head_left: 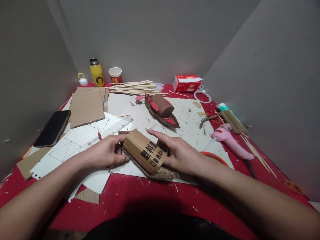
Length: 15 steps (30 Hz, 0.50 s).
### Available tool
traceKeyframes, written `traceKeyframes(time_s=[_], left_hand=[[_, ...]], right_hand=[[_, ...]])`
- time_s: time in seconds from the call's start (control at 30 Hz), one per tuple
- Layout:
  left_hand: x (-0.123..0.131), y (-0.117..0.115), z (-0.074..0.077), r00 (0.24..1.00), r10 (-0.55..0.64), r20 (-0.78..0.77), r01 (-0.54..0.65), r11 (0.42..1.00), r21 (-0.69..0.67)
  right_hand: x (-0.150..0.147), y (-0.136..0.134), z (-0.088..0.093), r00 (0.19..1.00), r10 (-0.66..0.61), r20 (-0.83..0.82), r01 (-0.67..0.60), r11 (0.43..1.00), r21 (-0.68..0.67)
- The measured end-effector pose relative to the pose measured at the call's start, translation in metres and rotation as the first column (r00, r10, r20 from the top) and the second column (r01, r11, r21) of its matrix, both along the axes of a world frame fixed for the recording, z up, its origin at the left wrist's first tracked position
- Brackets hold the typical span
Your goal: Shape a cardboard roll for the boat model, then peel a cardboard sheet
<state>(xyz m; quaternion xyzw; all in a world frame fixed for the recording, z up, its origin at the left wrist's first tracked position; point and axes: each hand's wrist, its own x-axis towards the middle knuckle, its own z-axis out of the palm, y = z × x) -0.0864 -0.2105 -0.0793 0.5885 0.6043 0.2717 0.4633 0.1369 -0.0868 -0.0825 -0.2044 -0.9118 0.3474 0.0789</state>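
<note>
A curved piece of brown cardboard (145, 151) with black printed characters arches over a boat-shaped cardboard base (163, 174) near the table's front. My left hand (106, 151) presses its fingers against the piece's left end. My right hand (178, 153) holds the right end, forefinger stretched out over the top. Both hands grip the piece between them. Further back lies a finished cardboard boat model (162, 110) with a brown rounded roof and red patches.
A pink glue gun (231, 141) and orange-handled scissors (215, 156) lie right. A black phone (53, 127), ruler (112, 130), drawn paper sheets (75, 141) and cardboard sheets (86, 105) lie left. Wooden sticks (133, 87), a yellow bottle (97, 73), red cup (115, 75) and red box (187, 83) stand behind.
</note>
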Motion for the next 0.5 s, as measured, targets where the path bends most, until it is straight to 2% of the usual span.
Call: traceKeyframes(time_s=[0.3, 0.5], left_hand=[[0.003, 0.001, -0.008, 0.999, 0.009, -0.048, -0.005, 0.997, 0.071], [0.01, 0.003, -0.013, 0.998, 0.063, -0.023, -0.059, 0.99, 0.126]], right_hand=[[-0.001, 0.008, -0.001, 0.999, 0.042, 0.003, -0.042, 0.999, 0.003], [0.002, 0.017, 0.001, 0.999, 0.017, 0.048, -0.022, 0.994, 0.111]])
